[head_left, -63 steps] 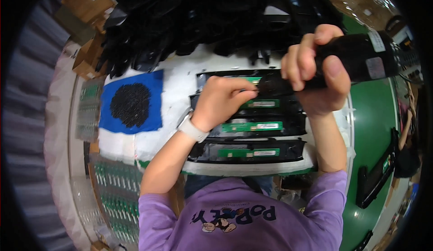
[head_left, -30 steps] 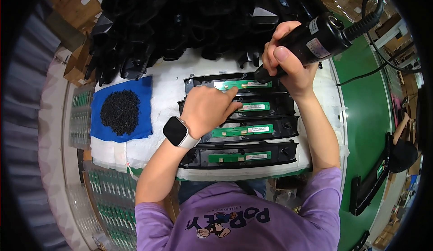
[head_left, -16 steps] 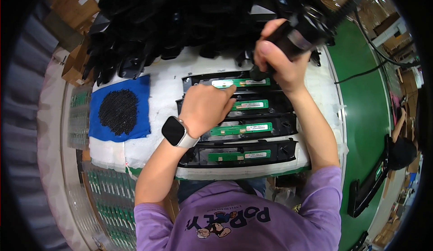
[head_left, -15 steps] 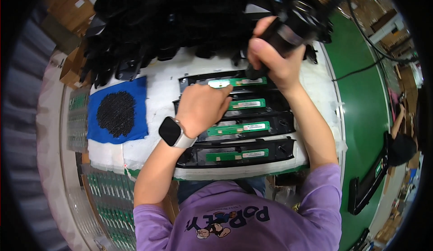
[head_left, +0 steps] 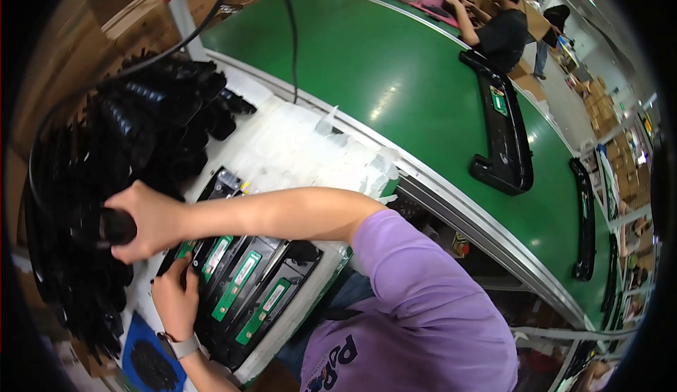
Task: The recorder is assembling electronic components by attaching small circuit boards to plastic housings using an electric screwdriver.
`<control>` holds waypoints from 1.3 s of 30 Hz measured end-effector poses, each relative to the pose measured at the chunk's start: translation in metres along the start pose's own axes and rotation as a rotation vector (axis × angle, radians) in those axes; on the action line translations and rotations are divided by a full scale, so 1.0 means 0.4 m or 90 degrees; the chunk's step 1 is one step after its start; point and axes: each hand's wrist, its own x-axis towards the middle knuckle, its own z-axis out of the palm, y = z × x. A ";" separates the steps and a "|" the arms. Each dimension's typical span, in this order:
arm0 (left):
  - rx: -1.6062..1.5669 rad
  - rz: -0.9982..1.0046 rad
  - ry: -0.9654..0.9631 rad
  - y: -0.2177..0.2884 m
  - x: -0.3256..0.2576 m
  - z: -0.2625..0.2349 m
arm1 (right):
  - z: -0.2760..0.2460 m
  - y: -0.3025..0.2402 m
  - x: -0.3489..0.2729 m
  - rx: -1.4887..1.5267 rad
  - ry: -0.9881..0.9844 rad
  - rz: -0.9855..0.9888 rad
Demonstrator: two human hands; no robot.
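My right hand (head_left: 156, 221) is wrapped round a black corded electric screwdriver (head_left: 117, 227) above the left end of the row of panels. Its tip is hidden from view. Below it, my left hand (head_left: 176, 299) has fingers stretched out at the end of a green circuit board (head_left: 187, 249), holding nothing that I can see. Several long black plastic panels (head_left: 302, 259) lie side by side on the white table (head_left: 282, 135). Each visible one carries a narrow green board with a white label, such as the nearest board (head_left: 262, 312).
A heap of black plastic parts (head_left: 134, 124) covers the table's far left. Small dark pieces (head_left: 154, 367) lie on a blue cloth (head_left: 134, 335). Beyond the table runs a green conveyor (head_left: 395, 75) bearing black curved housings (head_left: 504, 138). A co-worker (head_left: 504, 32) sits across it.
The view has swung to the right, bringing the conveyor and co-worker into sight. Both hands stay around the far panel, the right still gripping the electric screwdriver.
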 end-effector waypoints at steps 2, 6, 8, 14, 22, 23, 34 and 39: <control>0.004 0.040 0.023 -0.007 0.009 0.016 | -0.012 -0.027 -0.005 -0.004 0.001 -0.006; -0.418 -0.201 0.065 -0.051 0.008 0.023 | -0.051 -0.053 0.008 0.114 -0.009 0.040; -1.018 -0.147 -0.037 -0.153 -0.031 0.008 | -0.047 -0.143 0.015 0.378 -0.040 0.111; -1.407 -0.189 0.141 -0.119 -0.038 0.009 | 0.000 -0.209 0.024 0.539 -0.011 0.098; -1.416 0.023 -0.024 -0.107 -0.075 0.011 | 0.057 -0.138 0.001 0.513 -0.050 0.127; -1.416 0.019 -0.025 -0.100 -0.078 0.011 | 0.052 -0.147 0.000 0.523 -0.044 0.146; -1.141 -0.185 0.095 -0.083 -0.092 0.019 | -0.032 -0.196 0.048 0.570 0.032 0.127; -1.111 -0.169 0.090 -0.063 -0.078 0.023 | -0.042 -0.205 0.051 0.564 0.039 0.106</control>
